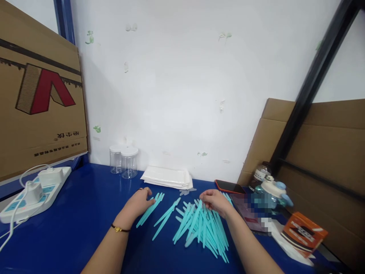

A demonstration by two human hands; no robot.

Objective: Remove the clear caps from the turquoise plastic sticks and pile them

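A loose pile of thin turquoise eyebrow razors (203,228) lies on the blue table, criss-crossed. My right hand (218,201) is at the pile's far edge, thumb and forefinger pinched on the end of one razor (195,220). To the left, my left hand (139,205) rests with bent fingers against a small row of razors (151,209) lying side by side; whether it grips one cannot be made out. Between the hands, two or so razors (165,219) meet in a narrow V. Small translucent pieces (186,191) lie behind the pile.
At the back stand two clear jars (129,163) with white lids and a stack of white packets (167,177). A power strip (37,194) with cords sits left. On the right are a phone (229,187), a bottle (260,176), a drinking cup (273,194) and an orange box (304,234).
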